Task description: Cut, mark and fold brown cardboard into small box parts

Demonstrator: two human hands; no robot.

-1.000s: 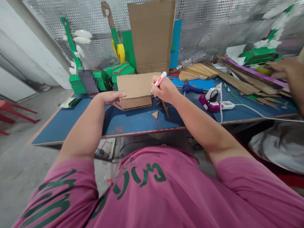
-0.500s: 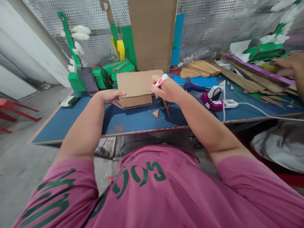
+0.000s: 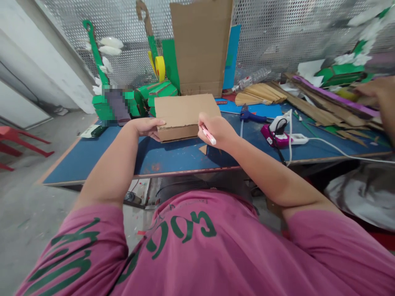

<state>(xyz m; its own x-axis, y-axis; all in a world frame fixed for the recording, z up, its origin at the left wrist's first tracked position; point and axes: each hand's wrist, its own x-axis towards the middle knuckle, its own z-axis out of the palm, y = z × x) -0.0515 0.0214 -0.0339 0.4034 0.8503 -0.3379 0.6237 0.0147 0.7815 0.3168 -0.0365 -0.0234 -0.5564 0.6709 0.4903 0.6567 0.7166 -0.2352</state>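
Cardboard box (image 3: 185, 110), pink-and-white tool (image 3: 210, 136): both held.
Your left fingers (image 3: 159, 122) clasp the box's left end; your right fingers (image 3: 202, 119) grip the tool by its near-right corner.

The right hand (image 3: 216, 130) has moved to the cardboard box's (image 3: 187, 110) near right corner, baring more of its right edge. The pen's (image 3: 208, 135) white end, earlier raised, now points down before the box's near side.
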